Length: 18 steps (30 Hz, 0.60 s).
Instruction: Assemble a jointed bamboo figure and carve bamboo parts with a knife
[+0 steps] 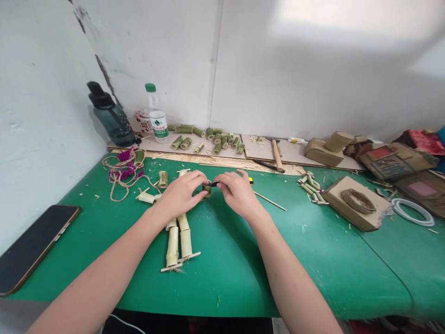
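Left hand [186, 189] pinched bamboo piece [207, 191] at its fingertips | right hand [239, 191], right of that piece, gripped black tool [213, 184]!

Phone [38, 248] at L; clear btl [160, 126] (green cap [150, 87]) nr dark btl [113, 123]; white tubing [410, 201] at R

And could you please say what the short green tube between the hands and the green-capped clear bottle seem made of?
Short green tube: probably unpainted bamboo, judging by its rounded green wall, though partly hidden. Green-capped clear bottle: likely smooth plastic, being see-through.
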### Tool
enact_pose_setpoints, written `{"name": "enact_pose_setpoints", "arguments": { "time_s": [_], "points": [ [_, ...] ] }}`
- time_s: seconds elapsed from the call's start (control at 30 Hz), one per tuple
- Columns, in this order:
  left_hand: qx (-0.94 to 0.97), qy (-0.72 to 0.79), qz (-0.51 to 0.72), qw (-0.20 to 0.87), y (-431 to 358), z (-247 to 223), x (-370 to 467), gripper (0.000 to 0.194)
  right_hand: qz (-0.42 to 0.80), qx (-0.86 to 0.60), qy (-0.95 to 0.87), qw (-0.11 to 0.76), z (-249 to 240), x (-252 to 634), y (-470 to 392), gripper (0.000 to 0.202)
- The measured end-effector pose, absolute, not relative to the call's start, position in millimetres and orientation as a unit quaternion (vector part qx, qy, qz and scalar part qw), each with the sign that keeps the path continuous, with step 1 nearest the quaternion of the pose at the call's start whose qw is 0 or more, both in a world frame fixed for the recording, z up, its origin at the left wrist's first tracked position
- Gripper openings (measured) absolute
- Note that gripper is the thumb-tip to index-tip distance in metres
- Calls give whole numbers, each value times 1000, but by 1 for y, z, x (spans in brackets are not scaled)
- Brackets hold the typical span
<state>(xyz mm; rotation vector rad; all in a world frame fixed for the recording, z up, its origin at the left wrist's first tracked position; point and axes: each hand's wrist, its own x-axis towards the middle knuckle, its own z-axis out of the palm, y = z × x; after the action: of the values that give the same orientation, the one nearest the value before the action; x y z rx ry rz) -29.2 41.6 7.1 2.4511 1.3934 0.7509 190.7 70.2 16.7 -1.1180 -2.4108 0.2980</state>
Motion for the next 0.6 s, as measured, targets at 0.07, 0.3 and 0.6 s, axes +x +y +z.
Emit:
{"name": "enact_pose_setpoints", "arguments": {
  "time_s": [0.07,0.3,0.6],
  "points": [
    [835,475,252,114,42,7,-29,20,109,-411,-875,230,17,191,70,25],
    [834,473,258,116,41,9,-30,21,112,-414,-874,228,18,191,70,27],
    [833,480,245,122,41,8,-30,26,123,-411,-878,212,18,193,71,27]
  ]
}}
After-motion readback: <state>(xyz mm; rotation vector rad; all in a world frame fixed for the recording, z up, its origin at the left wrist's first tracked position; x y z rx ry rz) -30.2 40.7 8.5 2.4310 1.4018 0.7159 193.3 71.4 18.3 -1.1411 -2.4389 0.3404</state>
